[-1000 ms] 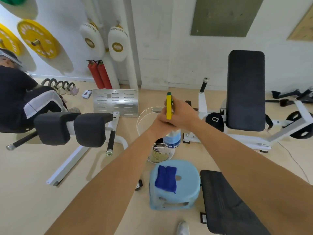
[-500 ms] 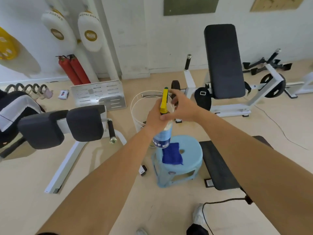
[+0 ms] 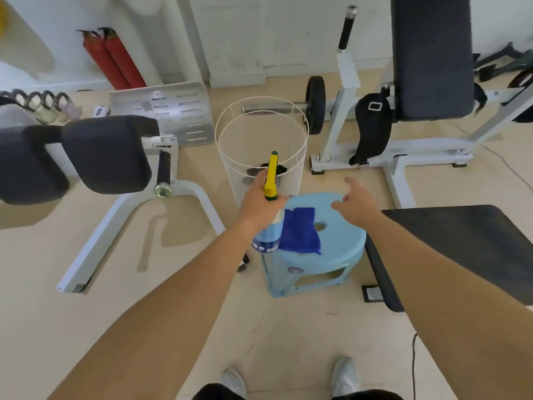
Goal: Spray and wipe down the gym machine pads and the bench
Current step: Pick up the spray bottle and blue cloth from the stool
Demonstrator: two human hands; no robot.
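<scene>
My left hand (image 3: 259, 199) grips the neck of a spray bottle (image 3: 268, 226) with a yellow trigger head and a blue label, held over the left edge of a light blue plastic stool (image 3: 340, 246). A folded blue cloth (image 3: 300, 229) lies on the stool's seat. My right hand (image 3: 356, 202) hovers over the stool with its fingers spread, holding nothing. Two dark roller pads (image 3: 106, 153) of a machine stand at the left. A tall dark back pad (image 3: 431, 53) is at the upper right. The black bench pad (image 3: 473, 249) lies at the right.
A white wire basket (image 3: 261, 145) stands just behind the stool. Behind it are a metal foot plate (image 3: 161, 111), a loaded bar with a black plate (image 3: 315, 103) and two red cylinders (image 3: 112, 57) against the wall. My feet (image 3: 344, 376) are at the bottom edge.
My right hand has let go of the spray head and moved right, over the stool. The view has tilted down and the bottle has come lower, beside the cloth.
</scene>
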